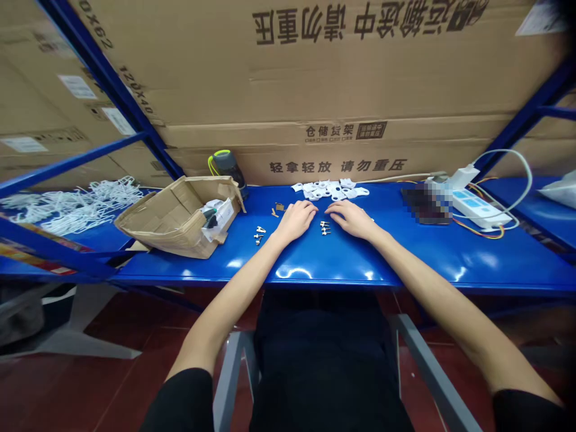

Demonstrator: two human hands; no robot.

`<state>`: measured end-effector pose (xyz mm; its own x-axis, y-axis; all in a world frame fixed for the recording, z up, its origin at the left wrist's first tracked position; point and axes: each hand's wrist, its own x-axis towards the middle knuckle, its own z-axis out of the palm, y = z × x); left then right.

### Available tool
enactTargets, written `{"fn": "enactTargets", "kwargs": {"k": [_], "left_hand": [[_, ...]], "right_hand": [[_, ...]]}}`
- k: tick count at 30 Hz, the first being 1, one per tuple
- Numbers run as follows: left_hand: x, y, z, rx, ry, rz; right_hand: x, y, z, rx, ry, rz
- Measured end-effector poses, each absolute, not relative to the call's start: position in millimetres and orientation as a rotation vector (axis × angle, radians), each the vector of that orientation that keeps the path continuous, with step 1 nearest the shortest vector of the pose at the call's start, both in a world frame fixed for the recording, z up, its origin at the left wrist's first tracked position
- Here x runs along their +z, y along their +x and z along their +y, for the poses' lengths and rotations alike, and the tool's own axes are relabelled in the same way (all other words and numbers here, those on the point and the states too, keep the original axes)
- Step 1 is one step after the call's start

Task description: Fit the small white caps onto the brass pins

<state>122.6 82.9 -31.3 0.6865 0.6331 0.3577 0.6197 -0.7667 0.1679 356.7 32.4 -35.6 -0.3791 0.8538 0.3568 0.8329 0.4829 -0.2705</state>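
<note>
left hand (294, 221); right hand (351, 219); three metal parts (324, 228) between

We've got a torn cardboard box (177, 219) on the blue steel shelf (450, 264), with a grey water bottle (228, 168) behind it and a white power strip (477, 208) with mixed wires at right. A tangle of white cords (76, 207) lies on the left shelf section. We also see stacked cartons (315, 78) behind, and a grey chair frame (432, 366) below.
</note>
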Motion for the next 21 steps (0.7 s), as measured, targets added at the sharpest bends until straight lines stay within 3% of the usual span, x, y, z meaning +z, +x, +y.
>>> {"fn": "enactTargets", "kwargs": {"k": [9,21], "left_hand": [[-47,127,86,0.469,2.817,1.088],[-46,127,87,0.438,2.835,1.085]], "right_hand": [[-58,364,40,0.058,-1.506,-2.404],[-51,364,36,0.124,-1.573,-2.428]]}}
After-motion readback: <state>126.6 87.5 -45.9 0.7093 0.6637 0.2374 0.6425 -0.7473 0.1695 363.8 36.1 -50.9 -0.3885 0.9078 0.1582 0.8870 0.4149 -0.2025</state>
